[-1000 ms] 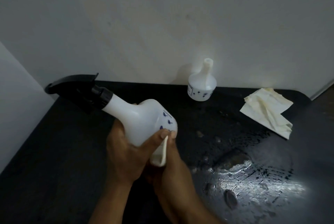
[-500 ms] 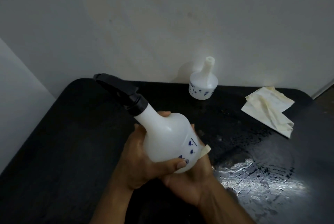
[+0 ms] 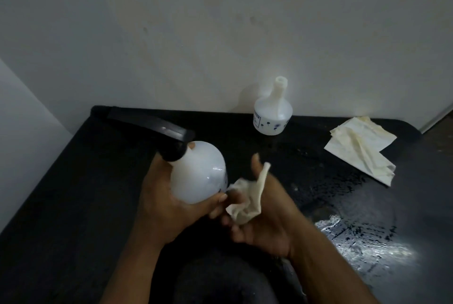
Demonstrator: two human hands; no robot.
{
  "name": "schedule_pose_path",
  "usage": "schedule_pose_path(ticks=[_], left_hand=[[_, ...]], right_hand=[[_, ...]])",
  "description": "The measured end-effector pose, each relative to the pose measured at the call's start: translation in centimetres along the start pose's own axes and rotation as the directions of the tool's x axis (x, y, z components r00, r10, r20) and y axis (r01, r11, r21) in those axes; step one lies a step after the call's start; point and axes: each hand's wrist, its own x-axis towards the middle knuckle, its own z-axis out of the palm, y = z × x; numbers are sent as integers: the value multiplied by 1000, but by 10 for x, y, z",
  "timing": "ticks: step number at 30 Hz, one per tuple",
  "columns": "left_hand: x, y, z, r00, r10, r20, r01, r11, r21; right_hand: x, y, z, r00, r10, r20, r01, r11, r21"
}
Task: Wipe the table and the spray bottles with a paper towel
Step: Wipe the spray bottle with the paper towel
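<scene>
My left hand (image 3: 169, 195) is gripping the spray bottle (image 3: 198, 173); my right hand (image 3: 259, 208) is pinching the paper towel (image 3: 247, 198) beside it. The bottle may be slipping if wet.

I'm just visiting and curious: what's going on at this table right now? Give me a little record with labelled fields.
Left hand: holds the white spray bottle with the black trigger head, tilted, above the table
Right hand: holds a crumpled paper towel beside the bottle's base
Second bottle: white, no spray head, upright near the wall
Spare towel: unfolded, lying at the far right
Table: black, wet patch on the right side
</scene>
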Motion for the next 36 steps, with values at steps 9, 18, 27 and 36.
schedule_pose_path(ticks=[9, 18, 27, 36], left_hand=[[-1, 16, 24, 986, -127, 110, 141, 982, -126], [-13, 15, 43, 956, -94, 277, 251, 749, -613], [-10, 7, 52, 980, -89, 181, 179, 795, -579], [-14, 18, 59, 961, -86, 263, 114, 989, -93]], right_hand=[[-16, -6, 5, 828, -560, -11, 445, 669, -596], [-22, -22, -2, 743, -573, -346, 517, 819, -247], [-19, -8, 23, 595, -790, -149, 654, 583, -482], [-30, -21, 16, 522, -851, -59, 537, 381, -753]])
